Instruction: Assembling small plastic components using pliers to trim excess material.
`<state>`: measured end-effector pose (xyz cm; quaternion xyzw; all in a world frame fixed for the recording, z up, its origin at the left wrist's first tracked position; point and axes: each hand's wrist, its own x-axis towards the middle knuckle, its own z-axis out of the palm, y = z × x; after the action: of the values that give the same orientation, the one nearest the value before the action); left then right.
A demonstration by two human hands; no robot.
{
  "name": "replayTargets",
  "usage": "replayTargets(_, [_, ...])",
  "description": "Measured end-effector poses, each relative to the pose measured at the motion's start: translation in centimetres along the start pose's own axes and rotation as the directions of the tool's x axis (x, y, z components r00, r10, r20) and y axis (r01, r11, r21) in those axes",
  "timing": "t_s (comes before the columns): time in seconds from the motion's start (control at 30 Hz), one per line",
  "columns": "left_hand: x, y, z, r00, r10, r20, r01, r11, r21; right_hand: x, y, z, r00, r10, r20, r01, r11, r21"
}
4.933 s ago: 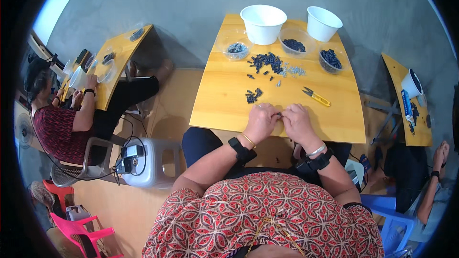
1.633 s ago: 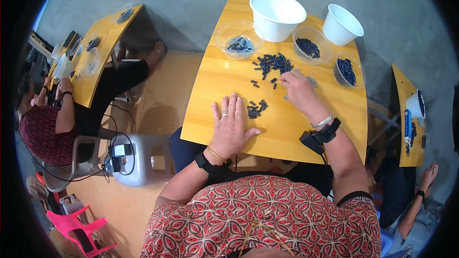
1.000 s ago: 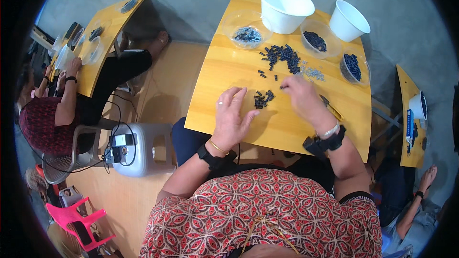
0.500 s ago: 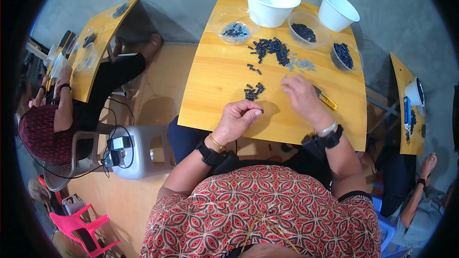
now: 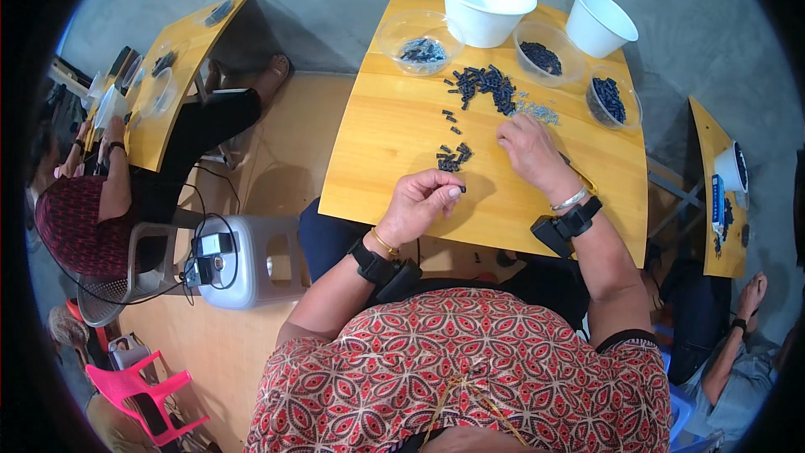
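Observation:
Between the thumb and forefinger of my left hand (image 5: pixel 422 201) is a small black plastic piece (image 5: pixel 462 189), over the table's near edge. My right hand (image 5: pixel 530 149) is lower on the tabletop, fingers bent together beside a scatter of small grey metal pins (image 5: pixel 537 110); whatever its fingertips hold is hidden. Just beyond the left hand lies a small cluster of black pieces (image 5: pixel 454 157). Farther off is a larger heap of black pieces (image 5: pixel 485 86). A yellow-handled tool (image 5: pixel 584 178) lies partly covered by my right wrist.
Along the table's far side stand a clear bowl of bluish-grey bits (image 5: pixel 422 52), a white tub (image 5: pixel 486 7), a clear bowl of black pieces (image 5: pixel 541 59), another white tub (image 5: pixel 600 22) and a smaller clear tub (image 5: pixel 615 102). Co-workers sit at tables left and right.
My right hand has come down toward the grey pins, its fingers now near the tabletop. The left hand still pinches the black piece, barely moved. The whole view has shifted slightly.

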<state>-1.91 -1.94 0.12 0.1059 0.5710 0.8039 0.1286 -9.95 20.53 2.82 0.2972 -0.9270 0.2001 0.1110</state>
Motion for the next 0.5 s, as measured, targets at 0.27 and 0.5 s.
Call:
replayTargets(0.27, [-0.1, -0.5, 0.1, 0.999, 0.040, 0.002, -0.040, 0.999, -0.027, 0.1, -0.5, -0.4, 0.980, -0.085, -0.182, 0.072, 0.995, -0.073])
replayTargets(0.5, [-0.1, -0.1, 0.5, 0.999, -0.017, -0.042, 0.007, 0.974, -0.227, -1.8, -1.8, -0.4, 0.930, 0.358, -0.087, -0.227, 0.741, 0.632])
